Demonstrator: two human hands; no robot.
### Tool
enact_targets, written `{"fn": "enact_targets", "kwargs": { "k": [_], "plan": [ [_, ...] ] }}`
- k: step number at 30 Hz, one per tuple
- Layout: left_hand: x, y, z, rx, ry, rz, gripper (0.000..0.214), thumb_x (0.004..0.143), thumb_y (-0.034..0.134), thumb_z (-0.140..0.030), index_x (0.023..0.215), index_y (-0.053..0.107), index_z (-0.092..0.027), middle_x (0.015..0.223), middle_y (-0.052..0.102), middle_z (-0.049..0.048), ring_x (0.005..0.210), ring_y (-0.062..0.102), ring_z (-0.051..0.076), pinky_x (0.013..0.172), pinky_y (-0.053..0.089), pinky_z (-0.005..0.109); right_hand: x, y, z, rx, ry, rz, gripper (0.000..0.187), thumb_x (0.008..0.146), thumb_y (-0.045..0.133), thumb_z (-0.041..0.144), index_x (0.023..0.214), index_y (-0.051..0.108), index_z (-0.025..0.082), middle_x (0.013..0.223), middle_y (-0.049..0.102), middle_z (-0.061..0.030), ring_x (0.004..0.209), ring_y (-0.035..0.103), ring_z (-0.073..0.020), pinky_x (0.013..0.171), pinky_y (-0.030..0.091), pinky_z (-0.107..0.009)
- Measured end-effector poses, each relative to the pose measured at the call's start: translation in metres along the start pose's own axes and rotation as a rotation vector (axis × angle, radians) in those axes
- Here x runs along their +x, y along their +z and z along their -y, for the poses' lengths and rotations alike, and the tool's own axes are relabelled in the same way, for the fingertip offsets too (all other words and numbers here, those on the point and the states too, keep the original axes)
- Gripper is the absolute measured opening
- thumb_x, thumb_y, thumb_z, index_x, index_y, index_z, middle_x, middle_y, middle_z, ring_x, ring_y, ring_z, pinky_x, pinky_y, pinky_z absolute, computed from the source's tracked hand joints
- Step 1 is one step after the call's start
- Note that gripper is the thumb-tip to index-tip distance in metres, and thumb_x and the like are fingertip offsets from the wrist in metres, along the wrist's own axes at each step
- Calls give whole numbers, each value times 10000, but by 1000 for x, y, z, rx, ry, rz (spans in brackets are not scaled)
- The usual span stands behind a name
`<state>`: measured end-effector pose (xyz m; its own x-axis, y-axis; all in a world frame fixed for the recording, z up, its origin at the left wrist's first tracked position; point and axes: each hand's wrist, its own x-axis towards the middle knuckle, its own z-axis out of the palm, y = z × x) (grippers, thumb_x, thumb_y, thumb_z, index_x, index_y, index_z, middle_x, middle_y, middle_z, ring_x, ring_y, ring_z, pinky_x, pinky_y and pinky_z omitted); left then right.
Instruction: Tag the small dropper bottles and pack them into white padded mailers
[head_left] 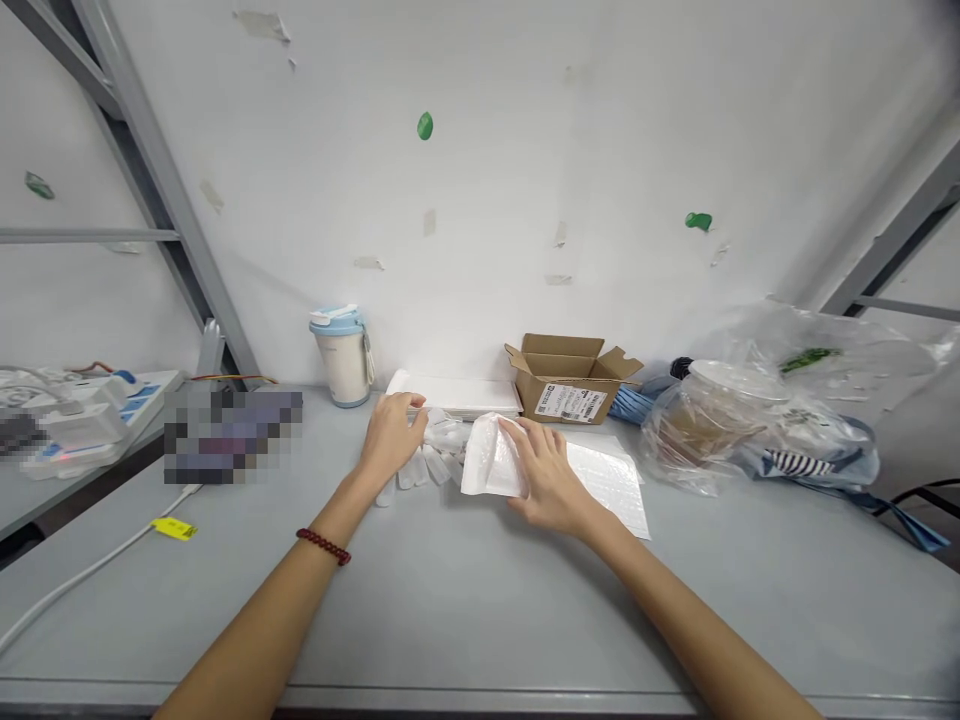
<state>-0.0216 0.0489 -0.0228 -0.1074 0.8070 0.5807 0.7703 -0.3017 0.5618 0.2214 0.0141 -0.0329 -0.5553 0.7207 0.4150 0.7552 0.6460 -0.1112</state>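
Note:
My right hand (551, 475) grips a white bubble-wrap pouch (489, 457), holding it tilted up off the grey table (450, 600). My left hand (391, 435), a dark red bead bracelet on its wrist, reaches into a heap of small clear plastic pieces (435, 455) with its fingers curled over them. Whether it holds one I cannot make out. More flat bubble-wrap sheets (611, 480) lie under and right of my right hand. A stack of white sheets (457, 393) rests behind the heap against the wall.
An open cardboard box (570, 385) with a label stands at the back. A blue-lidded cup (343, 355) stands left of it. Clear plastic bags over a container (720, 415) crowd the right. A white cable with a yellow tag (174, 528) crosses the left.

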Motion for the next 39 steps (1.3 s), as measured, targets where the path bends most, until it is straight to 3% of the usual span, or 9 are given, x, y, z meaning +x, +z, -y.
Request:
{"fn": "enact_targets", "kwargs": {
  "k": [6,10,13,16,20,24,30,39],
  "plan": [
    [3,17,20,93,6,137,321,761,543,-350,1015,642,-179,1015,694,86,1025,565,290,895,431,434,1,-1,3,54,-49,32,860,608,579,212,1396,237,156,1339,340,-196,1274,281,-336,1009,247,-528],
    [4,21,19,120,9,158,291,751,542,-275,1006,646,-181,976,695,88,992,571,291,872,431,446,1,1,2,34,-71,34,816,610,595,193,1373,307,171,1300,376,-188,1276,270,-343,1005,250,-521],
    [5,13,13,26,31,89,317,760,540,-281,1046,631,-178,929,686,79,916,591,253,827,458,407,1,1,0,28,-40,20,785,630,623,211,1362,339,191,1285,387,-180,1250,293,-342,991,266,-514],
    [4,0,-2,-129,6,-88,385,766,557,-326,1127,592,-194,920,662,54,816,603,198,750,480,342,2,1,-2,6,-10,-5,717,681,645,266,1345,377,230,1276,401,-163,1189,351,-331,959,303,-503],
    [-2,-9,-27,-454,-31,-201,362,778,585,-361,1097,579,-190,1011,643,62,870,608,177,751,487,303,4,2,-4,-16,32,-35,708,723,637,305,1367,347,243,1252,443,-137,1149,394,-301,935,344,-464],
    [-11,-5,-43,-681,-112,-146,330,743,637,-367,1002,576,-171,949,659,67,889,625,194,774,495,314,7,2,-5,22,96,-71,689,742,625,310,1365,336,254,1233,476,-120,1139,409,-295,933,350,-452],
    [-22,13,-47,-793,-195,-8,317,722,672,-393,915,552,-172,854,673,57,860,640,200,783,486,323,9,0,-3,91,140,-96,640,745,613,302,1329,365,220,1218,502,-119,1098,438,-288,913,356,-430],
    [-33,22,-56,-876,-261,-5,301,774,625,-440,925,497,-213,998,704,76,976,635,219,782,470,322,8,-2,-4,108,140,-151,548,779,579,326,1282,393,213,1201,549,-103,1084,476,-276,894,365,-401]
  ]
}}
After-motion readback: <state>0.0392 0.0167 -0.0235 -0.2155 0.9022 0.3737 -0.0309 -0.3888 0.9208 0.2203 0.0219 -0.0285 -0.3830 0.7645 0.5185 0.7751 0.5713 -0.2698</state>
